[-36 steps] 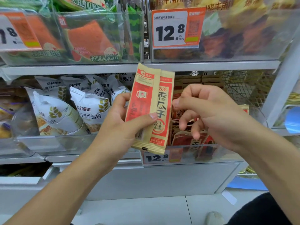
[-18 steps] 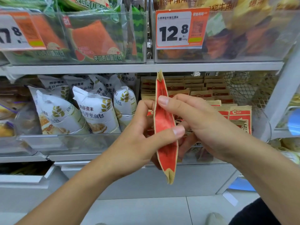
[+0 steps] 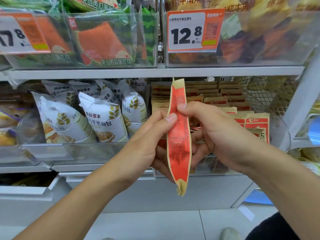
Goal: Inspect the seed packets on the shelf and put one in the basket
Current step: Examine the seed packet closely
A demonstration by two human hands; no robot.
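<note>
Before the white metal shelf (image 3: pixel 155 72), both hands pinch one red-and-tan paper seed packet (image 3: pixel 178 135), held upright and edge-on: left hand (image 3: pixel 147 144) at its left face, right hand (image 3: pixel 218 134) opposite.

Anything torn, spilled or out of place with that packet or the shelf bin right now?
Nothing stands out. The seed packet looks intact, held edge-on and upright by the left hand and right hand. The packets in the bin sit in neat rows.
</note>
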